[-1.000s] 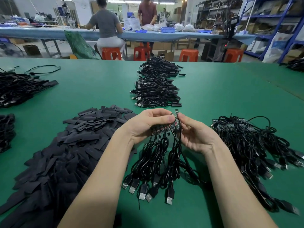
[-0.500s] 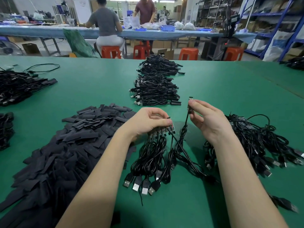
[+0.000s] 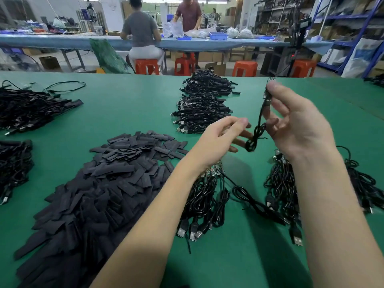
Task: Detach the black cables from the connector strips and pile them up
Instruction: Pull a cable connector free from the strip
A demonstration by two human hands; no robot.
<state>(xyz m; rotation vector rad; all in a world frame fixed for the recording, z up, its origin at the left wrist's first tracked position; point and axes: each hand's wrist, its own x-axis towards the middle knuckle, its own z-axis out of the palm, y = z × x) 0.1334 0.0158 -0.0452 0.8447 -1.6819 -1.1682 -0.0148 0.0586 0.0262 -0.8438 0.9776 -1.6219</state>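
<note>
Far left of the grip, black cable heaps (image 3: pixel 27 109) on the green table (image 3: pixel 124 109), one more heap (image 3: pixel 14 167) at the left edge below them. Closer in, big mound of flat black sleeves (image 3: pixel 99 190), left of and under the left forearm. Up-left of the grip, two stacks of detached cables (image 3: pixel 204 102) lying one behind the other mid-table.

Left hand (image 3: pixel 220 138) raised off the table, fingers straight and spread, holds nothing, fingertips near the bottom loop of the hanging cable; contact blurred, can't tell. Below that hand, connector strip (image 3: pixel 215 170) flat on the table with a bunch of cables (image 3: pixel 205 202) still plugged in, USB plugs pointing toward the camera.

Right hand (image 3: pixel 295 123) up in the air, thumb and forefinger pinching the small connector end of a single black cable (image 3: pixel 256 134); other fingers loosely curled behind it. Cable hangs straight down from the pinch, coiled bundle at its lower end, clear of the table, between both hands. One loose cable (image 3: pixel 255 202) trails across the table below the grip toward the right.

Right of and under the right wrist, another bundle of cables (image 3: pixel 282 183) with a strip (image 3: pixel 278 157) at its top, more cable loops (image 3: pixel 361 179) spilling right of the forearm
</note>
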